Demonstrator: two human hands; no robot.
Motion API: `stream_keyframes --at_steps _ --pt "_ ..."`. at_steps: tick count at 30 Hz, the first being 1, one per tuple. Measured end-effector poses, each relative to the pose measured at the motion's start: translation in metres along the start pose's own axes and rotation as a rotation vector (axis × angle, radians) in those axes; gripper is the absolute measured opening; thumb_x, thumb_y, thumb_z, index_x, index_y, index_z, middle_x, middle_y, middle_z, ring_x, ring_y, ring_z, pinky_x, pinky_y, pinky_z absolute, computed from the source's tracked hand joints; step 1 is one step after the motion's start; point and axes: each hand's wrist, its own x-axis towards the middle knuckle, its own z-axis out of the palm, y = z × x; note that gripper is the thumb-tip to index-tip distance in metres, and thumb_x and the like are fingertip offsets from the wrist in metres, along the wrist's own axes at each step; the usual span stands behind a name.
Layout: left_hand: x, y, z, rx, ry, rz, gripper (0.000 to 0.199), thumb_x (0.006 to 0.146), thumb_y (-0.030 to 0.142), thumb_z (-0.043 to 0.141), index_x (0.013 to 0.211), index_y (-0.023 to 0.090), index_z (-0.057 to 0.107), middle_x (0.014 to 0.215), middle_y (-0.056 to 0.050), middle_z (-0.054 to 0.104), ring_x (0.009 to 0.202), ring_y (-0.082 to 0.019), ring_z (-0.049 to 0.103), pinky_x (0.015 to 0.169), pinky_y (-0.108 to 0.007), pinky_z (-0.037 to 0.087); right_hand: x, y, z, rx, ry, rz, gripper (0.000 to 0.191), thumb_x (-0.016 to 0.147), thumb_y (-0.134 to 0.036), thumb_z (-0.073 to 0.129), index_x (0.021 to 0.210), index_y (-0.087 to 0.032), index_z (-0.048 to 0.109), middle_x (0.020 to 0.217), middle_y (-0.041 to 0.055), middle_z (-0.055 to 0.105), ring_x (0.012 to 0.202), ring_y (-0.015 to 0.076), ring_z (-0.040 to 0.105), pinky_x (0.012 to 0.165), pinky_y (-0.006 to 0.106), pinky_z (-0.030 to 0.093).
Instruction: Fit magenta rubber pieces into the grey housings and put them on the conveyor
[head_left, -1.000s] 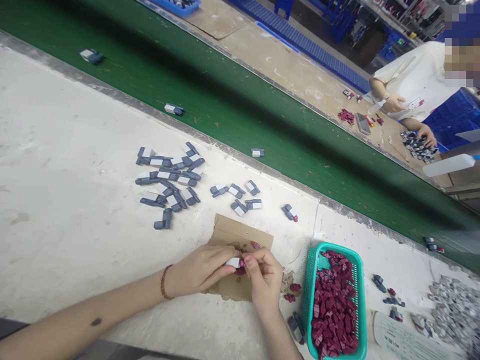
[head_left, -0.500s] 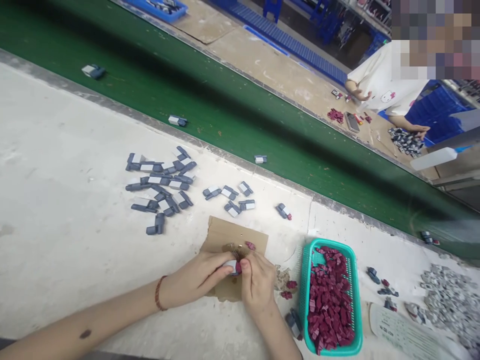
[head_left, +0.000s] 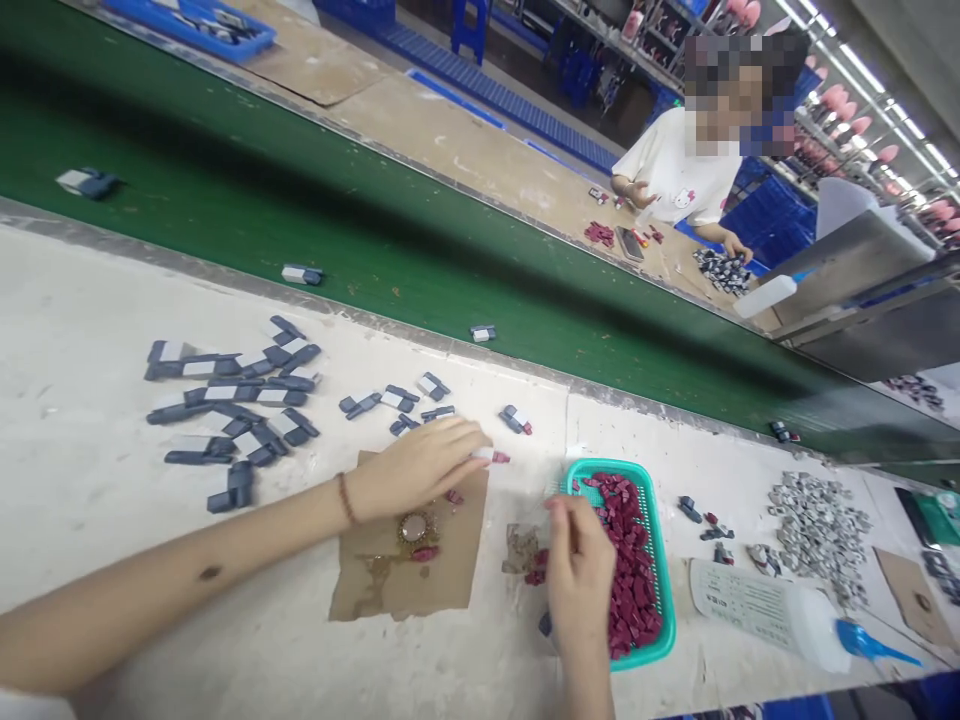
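Note:
My left hand [head_left: 424, 465] reaches over the brown cardboard [head_left: 457, 575], fingers closed around a small plastic part [head_left: 491, 456] whose pale side and maroon tip stick out past the fingertips. The rest of that part is hidden. My right hand [head_left: 581, 560] is apart from it, beside the left rim of a green basket [head_left: 664, 610] filled with maroon pieces [head_left: 634, 600]. Its fingers are bent and loosely apart, with nothing visible in them. On the cardboard lie a maroon piece [head_left: 425, 553], another near my left hand, and a wet round spot [head_left: 413, 527].
Dark grey-and-white parts [head_left: 247, 390] lie grouped on the left of the table. Behind runs a green conveyor belt [head_left: 390, 290] carrying several parts. At right are a glue bottle [head_left: 780, 615] and a heap of grey pieces [head_left: 817, 535]. A co-worker [head_left: 682, 170] sits across the belt.
My hands have separated: the left moved up and away with the part, the right let go and shifted right to the basket. The camera view has swung right.

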Motion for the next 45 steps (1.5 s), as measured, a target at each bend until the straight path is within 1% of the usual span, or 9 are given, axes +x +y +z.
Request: stream_keyframes --at_steps 3,6,12,18,22,26,32,38,45 --pt "0.039 -0.02 0.014 0.146 0.044 0.043 0.028 0.1 0.028 0.037 0.099 0.014 0.061 0.11 -0.015 0.063 0.107 -0.027 0.056 0.095 -0.043 0.045 0.007 0.032 -0.034 -0.226 0.007 0.094 0.023 0.095 -0.032 0.044 0.089 -0.021 0.063 0.089 0.0071 0.066 0.082 0.0238 0.062 0.072 0.034 0.047" --pt "0.06 -0.029 0.029 0.185 0.05 0.05 0.022 0.097 0.027 0.044 0.096 0.013 0.062 0.123 -0.018 0.058 0.12 -0.031 0.05 0.102 -0.048 0.041 0.019 0.059 -0.052 -0.397 -0.114 0.029 0.02 0.092 -0.022 0.046 0.097 -0.021 0.065 0.1 0.0087 0.068 0.092 0.0257 0.063 0.079 0.037 0.048" --pt "0.083 -0.039 0.022 0.175 0.086 -0.003 0.023 0.093 0.032 0.05 0.108 0.015 0.059 0.125 -0.015 0.057 0.12 -0.028 0.049 0.104 -0.043 0.04 0.039 0.083 -0.037 -0.619 -0.244 -0.119 0.02 0.086 -0.009 0.052 0.094 -0.02 0.066 0.093 0.0095 0.069 0.09 0.0268 0.064 0.076 0.036 0.049" --pt "0.124 -0.068 0.003 0.147 0.188 -0.251 0.031 0.084 0.01 0.05 0.115 0.009 0.056 0.123 -0.022 0.054 0.118 -0.037 0.048 0.1 -0.054 0.038 0.043 0.085 -0.035 -0.529 -0.215 -0.127 0.016 0.089 -0.013 0.051 0.084 -0.021 0.064 0.089 0.0081 0.067 0.087 0.0241 0.065 0.074 0.033 0.05" --pt "0.133 -0.07 0.004 0.008 0.197 -0.3 0.02 0.083 0.008 0.048 0.097 0.014 0.061 0.1 -0.015 0.063 0.107 -0.032 0.055 0.097 -0.046 0.041 0.033 0.067 -0.045 -0.086 -0.193 0.012 0.015 0.092 -0.026 0.047 0.093 -0.021 0.061 0.088 0.0051 0.069 0.083 0.0215 0.066 0.075 0.033 0.052" --pt "0.112 -0.059 0.002 -0.201 0.232 -0.353 0.022 0.088 0.014 0.04 0.099 0.016 0.059 0.093 -0.01 0.065 0.097 -0.026 0.06 0.09 -0.039 0.046 0.011 0.033 -0.035 0.252 -0.156 0.138 0.023 0.092 -0.039 0.05 0.1 -0.021 0.062 0.08 0.0024 0.065 0.075 0.0193 0.063 0.067 0.029 0.05" --pt "0.034 -0.034 -0.012 -0.565 0.126 -0.471 0.036 0.092 0.038 0.034 0.089 0.013 0.06 0.076 -0.008 0.069 0.053 -0.015 0.058 0.05 -0.026 0.047 -0.011 -0.017 0.021 0.48 -0.232 0.144 0.016 0.087 -0.036 0.06 0.085 -0.02 0.061 0.069 0.0002 0.064 0.061 0.0145 0.058 0.055 0.023 0.044" --pt "-0.04 -0.016 -0.027 -0.912 0.219 -0.678 0.035 0.076 0.045 0.067 0.095 0.016 0.064 0.074 -0.003 0.067 0.064 -0.016 0.061 0.06 -0.027 0.048 -0.005 -0.03 0.072 0.268 -0.458 -0.186 0.023 0.096 -0.026 0.045 0.079 -0.021 0.06 0.069 0.0012 0.066 0.06 0.0151 0.06 0.055 0.024 0.044" --pt "-0.076 -0.015 -0.009 -1.139 0.464 -0.83 0.042 0.062 0.044 0.084 0.085 0.017 0.063 0.079 -0.003 0.069 0.076 -0.018 0.063 0.068 -0.029 0.05 -0.01 -0.021 0.093 -0.05 -0.399 -0.523 0.034 0.1 -0.018 0.029 0.077 -0.022 0.054 0.069 0.0044 0.062 0.063 0.0187 0.059 0.055 0.029 0.044"
